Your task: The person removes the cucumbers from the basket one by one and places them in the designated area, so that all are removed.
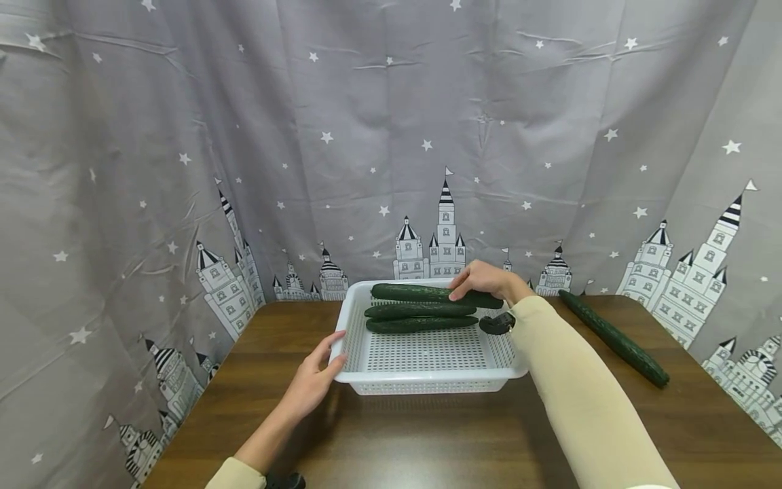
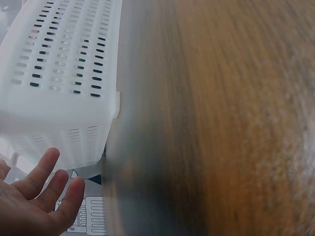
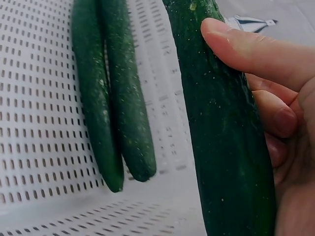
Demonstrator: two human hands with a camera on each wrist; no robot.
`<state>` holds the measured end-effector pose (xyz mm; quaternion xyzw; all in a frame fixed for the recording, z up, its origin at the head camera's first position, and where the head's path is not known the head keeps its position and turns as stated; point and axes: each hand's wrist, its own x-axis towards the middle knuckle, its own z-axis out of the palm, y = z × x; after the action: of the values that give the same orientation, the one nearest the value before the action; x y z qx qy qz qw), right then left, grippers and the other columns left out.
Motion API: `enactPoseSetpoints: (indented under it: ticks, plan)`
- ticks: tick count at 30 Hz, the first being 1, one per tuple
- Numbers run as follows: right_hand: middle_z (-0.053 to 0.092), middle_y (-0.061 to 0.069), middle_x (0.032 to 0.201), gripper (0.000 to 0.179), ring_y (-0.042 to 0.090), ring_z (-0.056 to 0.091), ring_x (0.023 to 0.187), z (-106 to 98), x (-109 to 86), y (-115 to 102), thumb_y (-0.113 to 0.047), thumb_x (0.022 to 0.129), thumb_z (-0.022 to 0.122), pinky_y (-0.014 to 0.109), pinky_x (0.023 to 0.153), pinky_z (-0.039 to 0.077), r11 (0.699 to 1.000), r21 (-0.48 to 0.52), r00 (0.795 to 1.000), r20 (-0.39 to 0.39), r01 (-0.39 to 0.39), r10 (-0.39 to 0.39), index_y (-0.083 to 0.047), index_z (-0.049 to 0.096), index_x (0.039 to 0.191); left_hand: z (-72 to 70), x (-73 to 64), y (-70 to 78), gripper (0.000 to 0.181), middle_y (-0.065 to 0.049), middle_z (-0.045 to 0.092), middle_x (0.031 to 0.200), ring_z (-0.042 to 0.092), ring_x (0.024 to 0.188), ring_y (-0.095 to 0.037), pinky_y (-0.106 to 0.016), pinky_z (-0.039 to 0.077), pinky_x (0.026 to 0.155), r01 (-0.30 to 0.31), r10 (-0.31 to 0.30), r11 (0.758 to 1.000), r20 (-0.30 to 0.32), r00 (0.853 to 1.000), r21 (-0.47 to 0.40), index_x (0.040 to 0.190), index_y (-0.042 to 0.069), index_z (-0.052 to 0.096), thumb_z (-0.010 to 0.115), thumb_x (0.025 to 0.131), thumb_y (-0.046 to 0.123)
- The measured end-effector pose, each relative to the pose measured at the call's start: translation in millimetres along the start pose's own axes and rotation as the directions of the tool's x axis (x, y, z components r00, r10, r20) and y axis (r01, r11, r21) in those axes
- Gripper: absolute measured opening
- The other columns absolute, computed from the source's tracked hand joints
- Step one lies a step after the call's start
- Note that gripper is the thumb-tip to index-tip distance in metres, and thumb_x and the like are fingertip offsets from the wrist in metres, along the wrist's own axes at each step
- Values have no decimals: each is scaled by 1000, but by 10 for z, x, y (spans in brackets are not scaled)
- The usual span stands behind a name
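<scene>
Table (image 1: 464,435) | loose cucumber (image 1: 613,338) | sleeve (image 1: 586,394) overlaps basket (image 1: 427,375) | right fingers (image 3: 278,113) grip another cucumber (image 1: 412,293)

From the head we are looking forward and down, from farthest back, over the brown wood-grain table (image 1: 427,441) toward the star-and-castle-printed grey fabric curtain (image 1: 391,136). From the left wrist we are facing the outer wall of the white perforated plastic basket (image 2: 64,98) close up, probably turned sideways. From the right wrist we are peering down into the basket from very near, and sharing three long dark-green cucumbers (image 3: 221,123) with the head view.
</scene>
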<state>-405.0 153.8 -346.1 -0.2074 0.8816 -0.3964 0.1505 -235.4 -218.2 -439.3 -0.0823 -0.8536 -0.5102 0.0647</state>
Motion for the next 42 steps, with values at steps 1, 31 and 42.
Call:
enactPoseSetpoints:
  ticks: [1,31,42]
  plan:
    - [59,20,141,40,37,45,139,-21,-22,-3,-19,84,79,48,109,42,1000,3,1000,-5,-1,1,-2,73,120,-4,-3,-5,50,-22,61,134,59,117,-32,-50,45,96,0,0,1000,1,1000,1,151,18,44,57,103,21]
    - [47,28,149,56,47,29,145,-475,-836,404,-29,87,78,62,115,26,991,50,964,-232,-125,133,4,64,131,-186,-87,-78,49,-23,60,135,58,121,-33,-52,45,97,-28,28,1000,46,999,-6,151,21,43,56,103,25]
    - [43,31,151,60,50,29,144,-528,-1181,631,-30,91,74,61,113,30,987,76,950,-267,-143,159,7,58,135,-217,-106,-85,49,-22,59,137,57,123,-33,-54,44,99,-18,19,1000,60,998,-21,151,22,44,56,103,26]
